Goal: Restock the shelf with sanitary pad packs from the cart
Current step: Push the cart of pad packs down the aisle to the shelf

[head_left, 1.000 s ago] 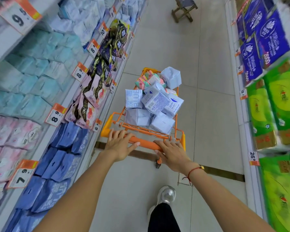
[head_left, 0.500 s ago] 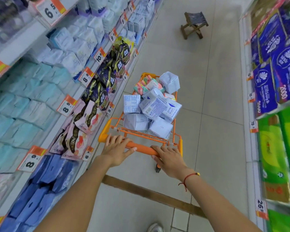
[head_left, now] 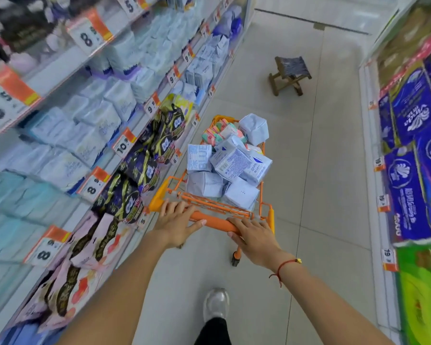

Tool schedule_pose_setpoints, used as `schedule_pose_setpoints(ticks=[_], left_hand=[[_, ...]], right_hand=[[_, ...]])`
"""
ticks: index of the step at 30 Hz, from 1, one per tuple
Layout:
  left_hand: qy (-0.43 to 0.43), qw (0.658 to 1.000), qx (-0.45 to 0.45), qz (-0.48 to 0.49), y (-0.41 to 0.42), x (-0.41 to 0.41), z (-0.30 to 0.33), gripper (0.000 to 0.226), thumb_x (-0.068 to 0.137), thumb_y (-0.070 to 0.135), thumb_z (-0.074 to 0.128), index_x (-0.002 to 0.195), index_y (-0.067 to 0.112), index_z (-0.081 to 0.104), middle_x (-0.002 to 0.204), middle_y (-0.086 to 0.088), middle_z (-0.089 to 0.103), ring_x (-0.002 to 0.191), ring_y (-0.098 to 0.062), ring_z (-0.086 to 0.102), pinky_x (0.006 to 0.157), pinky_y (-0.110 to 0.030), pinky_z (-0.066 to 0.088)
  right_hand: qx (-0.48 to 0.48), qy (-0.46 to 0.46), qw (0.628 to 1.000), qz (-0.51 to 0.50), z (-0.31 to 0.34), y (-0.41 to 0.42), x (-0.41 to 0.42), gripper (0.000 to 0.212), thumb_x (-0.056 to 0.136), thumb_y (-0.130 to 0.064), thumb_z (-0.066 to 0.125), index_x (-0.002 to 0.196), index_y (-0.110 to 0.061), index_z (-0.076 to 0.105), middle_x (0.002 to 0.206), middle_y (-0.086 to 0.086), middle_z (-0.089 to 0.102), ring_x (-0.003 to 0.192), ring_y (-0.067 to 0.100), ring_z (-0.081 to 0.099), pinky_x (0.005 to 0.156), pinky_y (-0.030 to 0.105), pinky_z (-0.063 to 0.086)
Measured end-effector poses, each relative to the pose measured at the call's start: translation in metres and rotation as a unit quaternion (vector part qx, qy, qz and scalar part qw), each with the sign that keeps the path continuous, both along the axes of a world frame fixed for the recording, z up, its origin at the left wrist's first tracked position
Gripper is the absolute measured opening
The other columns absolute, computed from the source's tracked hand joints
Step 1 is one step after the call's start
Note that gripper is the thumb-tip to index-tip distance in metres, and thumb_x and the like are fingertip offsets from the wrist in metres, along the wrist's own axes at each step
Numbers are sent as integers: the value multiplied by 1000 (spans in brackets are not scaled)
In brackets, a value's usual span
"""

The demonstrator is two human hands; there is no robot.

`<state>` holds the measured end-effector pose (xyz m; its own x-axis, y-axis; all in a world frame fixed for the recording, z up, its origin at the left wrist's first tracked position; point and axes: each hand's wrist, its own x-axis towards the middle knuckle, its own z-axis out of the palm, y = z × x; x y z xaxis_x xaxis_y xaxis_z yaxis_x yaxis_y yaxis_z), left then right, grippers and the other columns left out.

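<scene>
The sanitary pad packs sit heaped in the cart, piled above its orange wire rim: mostly pale blue-white soft packs, squarish and slightly crumpled, one with printed text facing up, and a few pink-and-green packs at the cart's far end. None is in your hands, so by my reading the restocking proper has not begun; the whole load is left to place. You are at the cart's near end, both hands on its orange handle bar. Your left hand lies over the bar's left part with fingers laid across it and thumb stretched along the bar; your right hand wraps the right part, fingers curled over the top, a red cord bracelet at the wrist. To the cart's left runs the shelf, tiered, with orange price tags on its edges and rows of pale blue packs; dark black-and-gold packs hang or lean just beside the cart's left rim. That side is blurred, so I cannot tell where a gap needs filling. Beyond the cart, well apart, a small wooden stool stands on the tiled floor. To the cart's right, across the aisle, are blue and green tissue bundles. One shoe shows below the cart.
</scene>
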<state>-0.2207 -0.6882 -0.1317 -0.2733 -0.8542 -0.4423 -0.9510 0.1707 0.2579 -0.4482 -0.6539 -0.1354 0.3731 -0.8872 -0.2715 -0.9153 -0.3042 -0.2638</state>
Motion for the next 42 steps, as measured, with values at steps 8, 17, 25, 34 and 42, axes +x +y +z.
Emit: schedule_pose_setpoints(ticks=[8,17,25,34,42], left_hand=[[14,1000,-14,14,-185,-59,1,102,56,88,-8,128,36,40,130,7,39,131,-20,28,117,-40,1],[-6,1000,6,15,-356,-122,-1,49,93,63,24,132,37,38,137,5,37,138,-21,22,117,-40,-4],[-8,999,-3,42,-483,-176,3,47,94,61,27,133,37,39,141,4,35,137,-23,22,117,-41,-1],[-23,995,-30,89,-602,-232,-1,106,52,89,-12,131,40,39,139,9,36,138,-20,22,117,-40,-1],[17,990,-61,127,-697,-260,-6,119,45,88,-29,125,38,44,127,9,41,130,-18,30,113,-35,4]], right_hand=[[10,-5,1000,-14,-4,-189,-60,91,72,-72,-18,140,-36,31,123,-6,53,117,20,50,99,34,29],[16,-6,1000,-12,-4,-364,-120,87,71,-64,-10,141,-33,33,126,-2,55,119,24,50,102,38,28],[20,-12,999,25,-6,-507,-175,86,71,-62,-10,139,-33,33,126,-2,55,118,25,51,101,40,29],[44,-12,996,71,-3,-648,-233,87,69,-62,-11,140,-33,30,123,0,55,115,28,52,99,40,28],[70,2,993,96,-1,-755,-263,55,93,-56,12,140,-33,31,127,-2,54,120,25,47,99,40,29]])
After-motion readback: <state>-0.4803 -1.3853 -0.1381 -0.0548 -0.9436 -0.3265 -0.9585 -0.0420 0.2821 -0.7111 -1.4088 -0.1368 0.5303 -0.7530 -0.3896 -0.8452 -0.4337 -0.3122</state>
